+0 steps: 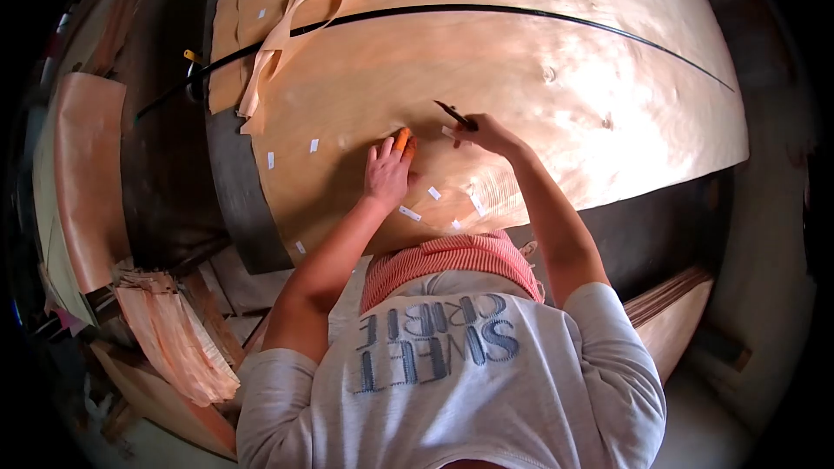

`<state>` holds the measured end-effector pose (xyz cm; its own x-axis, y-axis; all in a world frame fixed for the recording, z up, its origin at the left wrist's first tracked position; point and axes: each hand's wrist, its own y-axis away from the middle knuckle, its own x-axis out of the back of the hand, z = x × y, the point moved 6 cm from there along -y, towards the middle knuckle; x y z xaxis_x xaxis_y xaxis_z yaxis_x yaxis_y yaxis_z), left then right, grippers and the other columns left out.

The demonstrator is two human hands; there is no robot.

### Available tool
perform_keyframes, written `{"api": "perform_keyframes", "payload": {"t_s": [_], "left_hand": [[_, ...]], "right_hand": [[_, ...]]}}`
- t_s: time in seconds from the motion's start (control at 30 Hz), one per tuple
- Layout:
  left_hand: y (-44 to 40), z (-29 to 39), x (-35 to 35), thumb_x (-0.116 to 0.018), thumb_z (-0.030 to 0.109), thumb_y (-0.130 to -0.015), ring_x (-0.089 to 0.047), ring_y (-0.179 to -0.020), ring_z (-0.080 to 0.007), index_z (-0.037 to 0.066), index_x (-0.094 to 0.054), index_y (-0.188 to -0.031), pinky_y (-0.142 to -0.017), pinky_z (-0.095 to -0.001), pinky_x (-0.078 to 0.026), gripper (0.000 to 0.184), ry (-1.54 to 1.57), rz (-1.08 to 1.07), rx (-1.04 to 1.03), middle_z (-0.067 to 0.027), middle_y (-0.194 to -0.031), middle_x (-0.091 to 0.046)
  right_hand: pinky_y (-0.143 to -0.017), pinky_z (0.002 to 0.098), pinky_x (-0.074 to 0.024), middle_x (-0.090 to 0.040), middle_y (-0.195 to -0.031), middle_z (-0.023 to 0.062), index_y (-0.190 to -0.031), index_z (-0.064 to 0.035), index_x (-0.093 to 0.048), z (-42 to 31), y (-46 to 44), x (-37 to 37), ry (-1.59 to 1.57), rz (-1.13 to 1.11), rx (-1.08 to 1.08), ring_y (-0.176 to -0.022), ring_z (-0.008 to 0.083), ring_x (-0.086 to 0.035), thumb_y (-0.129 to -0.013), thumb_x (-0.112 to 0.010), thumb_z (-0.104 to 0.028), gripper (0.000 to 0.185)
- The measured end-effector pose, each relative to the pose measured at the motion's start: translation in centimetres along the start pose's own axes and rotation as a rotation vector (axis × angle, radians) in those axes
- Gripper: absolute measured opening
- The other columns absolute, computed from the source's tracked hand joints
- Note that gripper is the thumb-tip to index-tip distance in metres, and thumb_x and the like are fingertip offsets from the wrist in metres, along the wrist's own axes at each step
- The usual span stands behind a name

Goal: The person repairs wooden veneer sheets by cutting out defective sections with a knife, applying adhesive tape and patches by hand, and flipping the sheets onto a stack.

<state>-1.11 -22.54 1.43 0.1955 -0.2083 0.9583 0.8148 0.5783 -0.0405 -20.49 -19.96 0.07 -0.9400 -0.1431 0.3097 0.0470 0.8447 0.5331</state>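
A large sheet of pale wood veneer (347, 87) lies before me, with several small white tape pieces (410, 214) on it. My left hand (389, 172) rests on the sheet, fingers stretched out, with orange covers (402, 140) on some fingertips. To its right, my right hand (489, 136) is closed around a dark knife (457, 115), its thin tip pointing up and left over the veneer. A small white piece (448, 132) shows by the right fingers; whether they hold it I cannot tell.
A long black strip (452, 9) crosses the veneer. Torn veneer offcuts (287, 26) lie at upper left. The dark table edge (239, 182) shows at left. Stacked veneer sheets (178, 339) stand at lower left, another stack (673, 313) at lower right. A reddish-brown sheet (91, 178) is at far left.
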Motion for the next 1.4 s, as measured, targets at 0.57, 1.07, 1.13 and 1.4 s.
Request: {"api": "perform_keyframes", "payload": {"t_s": [0.57,1.07,1.13,1.4], "left_hand": [[3.9,-4.2,0.2,-0.056,0.032,-0.077,-0.028,-0.123,-0.0354,0.02,-0.039,-0.128,-0.099,-0.0498,-0.023,0.055,0.033,0.246,0.176,-0.0197,-0.133,-0.03],[4.1,-4.2,0.6,-0.059,0.031,-0.074,-0.031,-0.121,-0.0339,0.015,-0.044,-0.123,-0.098,-0.0481,-0.026,0.054,0.029,0.249,0.202,-0.0182,-0.133,-0.031],[4.1,-4.5,0.5,-0.059,0.032,-0.075,-0.031,-0.121,-0.0326,0.012,-0.043,-0.124,-0.098,-0.0468,-0.026,0.055,0.074,0.274,0.207,-0.0171,-0.133,-0.032],[2.9,-4.4,0.9,-0.056,0.038,-0.078,-0.029,-0.125,-0.0266,0.004,-0.026,-0.132,-0.103,-0.0442,-0.019,0.07,0.197,0.113,0.036,-0.0114,-0.134,-0.033]], "right_hand": [[-0.048,0.023,-0.0385,-0.056,-0.06,0.0004,-0.077,-0.0014,-0.061,-3.0,-4.4,-10.5,-0.319,0.207,-0.114,-0.053,0.0075,-0.05,-0.075,-0.067,-0.026,0.025],[-0.048,0.0219,-0.0408,-0.062,-0.066,0.0019,-0.078,-0.0035,-0.065,-2.4,-5.0,-11.3,-0.286,0.244,-0.229,-0.055,0.0069,-0.053,-0.073,-0.067,-0.024,0.021],[-0.05,0.0227,-0.042,-0.062,-0.066,0.0023,-0.077,-0.0031,-0.065,-3.5,-4.1,-10.9,-0.265,0.248,-0.23,-0.056,0.0081,-0.054,-0.072,-0.068,-0.024,0.022],[-0.05,0.0245,-0.043,-0.061,-0.062,0.004,-0.075,-0.0022,-0.064,-1.1,-6.1,-11.5,-0.238,0.322,-0.214,-0.055,0.0106,-0.055,-0.07,-0.069,-0.022,0.021]]}}
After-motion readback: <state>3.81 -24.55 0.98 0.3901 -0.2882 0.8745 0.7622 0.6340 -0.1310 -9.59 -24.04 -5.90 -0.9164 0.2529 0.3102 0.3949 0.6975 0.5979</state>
